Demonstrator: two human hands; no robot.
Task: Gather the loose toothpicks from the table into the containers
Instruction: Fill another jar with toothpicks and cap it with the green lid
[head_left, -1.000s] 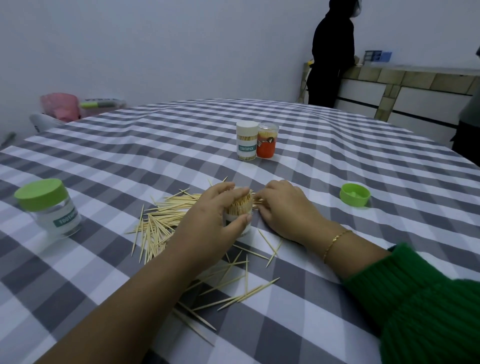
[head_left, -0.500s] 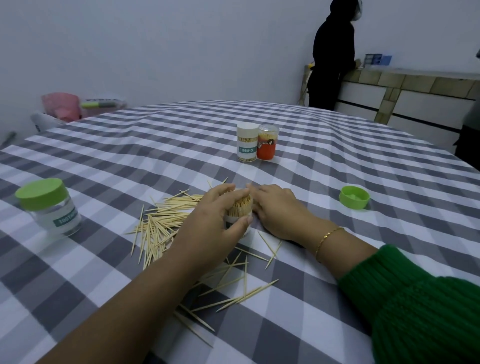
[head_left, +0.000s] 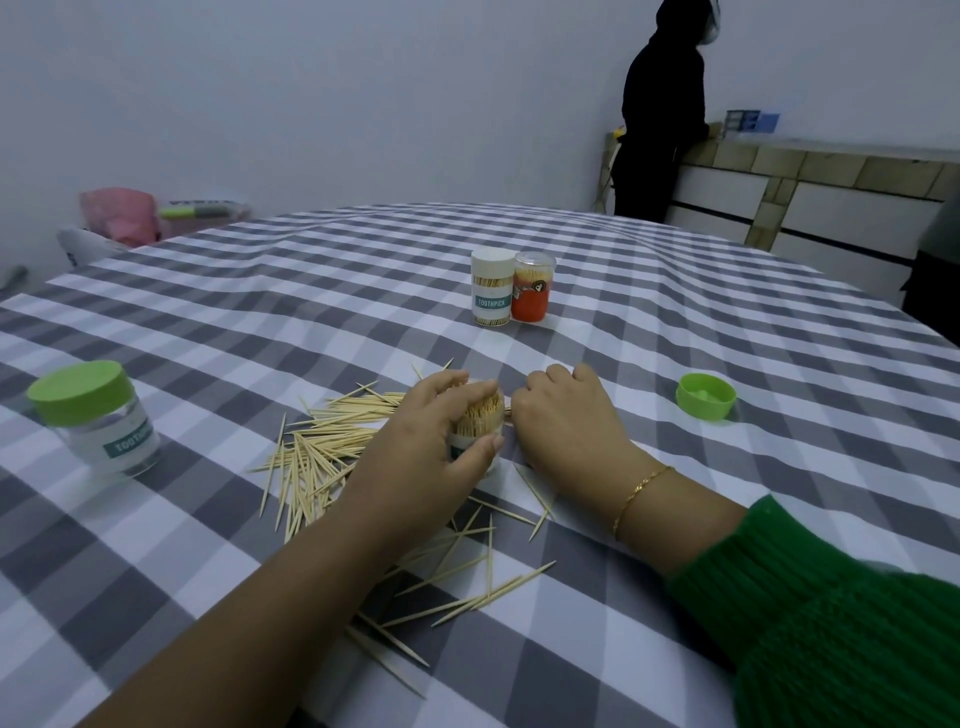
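The left hand (head_left: 415, 447) grips an open jar (head_left: 475, 431) packed with toothpicks, standing on the counter (head_left: 675, 338). The right hand (head_left: 566, 421) rests just beside it, fingers curled; whether it pinches anything I cannot tell. Loose toothpicks (head_left: 322, 447) lie scattered around the left forearm.
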